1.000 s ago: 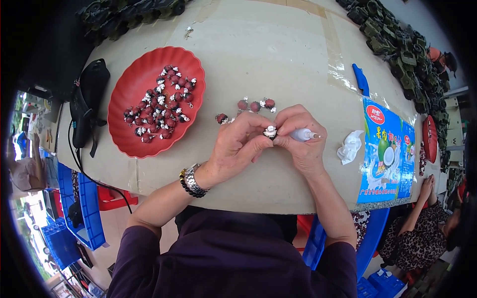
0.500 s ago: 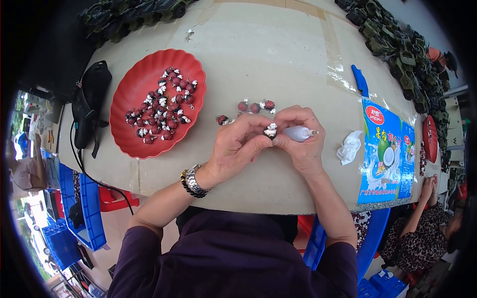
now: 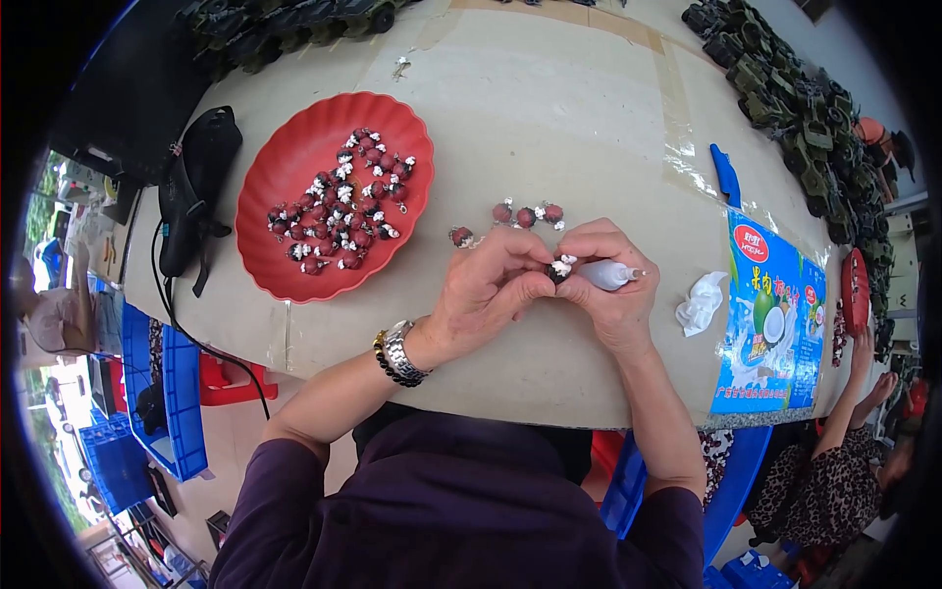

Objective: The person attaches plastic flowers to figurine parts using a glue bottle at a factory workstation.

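Left hand [image 3: 488, 292] pinches a bead [image 3: 559, 269], right hand [image 3: 610, 285] grips a tube [image 3: 609, 276], near the worktop's [image 3: 549, 108] front edge.

So there's one tiny dark red bead piece [image 3: 559, 268] with a white-silver bit on top, pinched right between the fingertips over the beige table. Touching it is a small white tube [image 3: 608, 275], lying roughly sideways with its thin nozzle poking out to the right.
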{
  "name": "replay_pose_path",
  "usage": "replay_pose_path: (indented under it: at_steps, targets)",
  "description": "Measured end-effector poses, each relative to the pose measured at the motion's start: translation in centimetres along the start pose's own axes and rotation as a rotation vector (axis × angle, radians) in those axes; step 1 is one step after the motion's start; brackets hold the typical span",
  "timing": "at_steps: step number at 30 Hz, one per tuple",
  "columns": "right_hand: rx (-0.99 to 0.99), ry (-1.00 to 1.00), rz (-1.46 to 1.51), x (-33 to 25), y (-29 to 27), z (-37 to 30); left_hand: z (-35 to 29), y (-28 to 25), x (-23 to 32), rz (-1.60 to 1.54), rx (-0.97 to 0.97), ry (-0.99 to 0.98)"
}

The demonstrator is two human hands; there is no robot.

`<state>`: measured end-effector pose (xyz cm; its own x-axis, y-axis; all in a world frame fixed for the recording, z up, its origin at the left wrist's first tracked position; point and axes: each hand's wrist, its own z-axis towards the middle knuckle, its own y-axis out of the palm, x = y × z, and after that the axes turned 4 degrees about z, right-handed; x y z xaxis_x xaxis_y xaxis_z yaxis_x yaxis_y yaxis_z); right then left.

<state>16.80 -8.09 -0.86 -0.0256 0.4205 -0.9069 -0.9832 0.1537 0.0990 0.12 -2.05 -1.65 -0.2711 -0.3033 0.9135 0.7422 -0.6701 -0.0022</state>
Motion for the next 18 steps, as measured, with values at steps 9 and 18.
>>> replay_pose_path:
  at_steps: [9, 18]
  targets:
    - [0.004, -0.079, -0.119, -0.38, -0.05, -0.16, -0.33, 0.33, -0.08, -0.011, 0.016, 0.066]
    - [0.006, -0.098, -0.144, -0.47, 0.04, -0.06, -0.34, 0.29, 0.01, -0.06, -0.017, 0.056]
